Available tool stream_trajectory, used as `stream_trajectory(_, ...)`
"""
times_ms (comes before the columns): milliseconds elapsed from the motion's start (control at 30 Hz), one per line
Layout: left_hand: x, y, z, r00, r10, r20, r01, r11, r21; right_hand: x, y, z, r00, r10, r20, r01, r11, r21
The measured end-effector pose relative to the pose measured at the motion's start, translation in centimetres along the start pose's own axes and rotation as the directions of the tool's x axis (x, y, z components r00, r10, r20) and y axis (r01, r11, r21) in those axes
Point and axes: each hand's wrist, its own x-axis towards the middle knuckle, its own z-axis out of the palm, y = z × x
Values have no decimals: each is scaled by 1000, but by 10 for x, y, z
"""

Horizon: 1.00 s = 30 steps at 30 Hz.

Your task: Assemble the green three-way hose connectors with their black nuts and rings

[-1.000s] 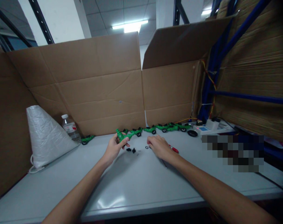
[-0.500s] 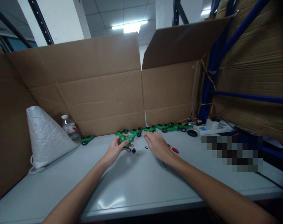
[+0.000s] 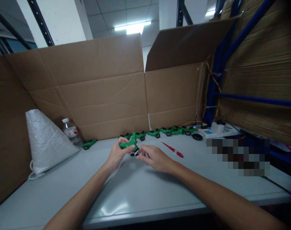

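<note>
My left hand [image 3: 118, 153] is closed around a green toy car body [image 3: 128, 143], held tilted just above the table. Its fingers and thumb cover part of the toy. Just right of it, my right hand [image 3: 155, 157] has its fingers curved and its thumb apart from them, with the fingertips beside the toy's lower end. Small black parts [image 3: 136, 155] show by these fingertips; whether they lie on the table or touch the toy is unclear. A red-handled screwdriver [image 3: 176, 152] lies on the table behind my right hand.
Several green toy cars [image 3: 155, 133] line the table's back edge, and one more toy car [image 3: 89, 144] lies left. A silvery bag [image 3: 47, 143] and a water bottle [image 3: 71, 131] stand left. A power strip [image 3: 216, 129] and black disc [image 3: 197, 137] are right. Cardboard [image 3: 99, 95] walls the back.
My right hand has come from the row of cars toward me and left, beside the held toy. The green toy has been turned in my left hand. The screwdriver is now more fully visible.
</note>
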Motion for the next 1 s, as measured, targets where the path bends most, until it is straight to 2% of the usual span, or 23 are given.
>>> stream_trajectory(167,-2,-2,2,995,-65,80,73,993,-98,0,1,0,995,-3,-97,11,997,78)
stream_trajectory(267,-1,-4,3,987,-84,136,93,994,-61,2,3,-3,989,-31,-142,41,997,72)
stream_trajectory(333,-1,-5,4,984,-75,161,80,997,-21,4,8,-7,988,-15,-156,14,1000,-7)
stream_trajectory(400,0,-5,5,988,-66,143,66,998,5,7,19,-13,979,65,-192,-99,980,-175)
stream_trajectory(500,1,-1,5,994,-64,93,64,998,8,7,42,-24,938,263,-225,-336,846,-414)
stream_trajectory(567,1,2,4,995,-76,67,78,997,-19,3,58,-31,893,368,-259,-450,751,-484)
stream_trajectory(600,1,3,4,995,-88,57,90,995,-38,1,64,-34,879,395,-267,-476,735,-483)
stream_trajectory(767,1,7,0,987,-160,18,161,972,-169,-7,77,-39,884,404,-236,-468,748,-471)
stream_trajectory(1000,4,5,-8,963,-258,81,271,916,-295,-2,63,-33,880,425,-210,-474,759,-446)
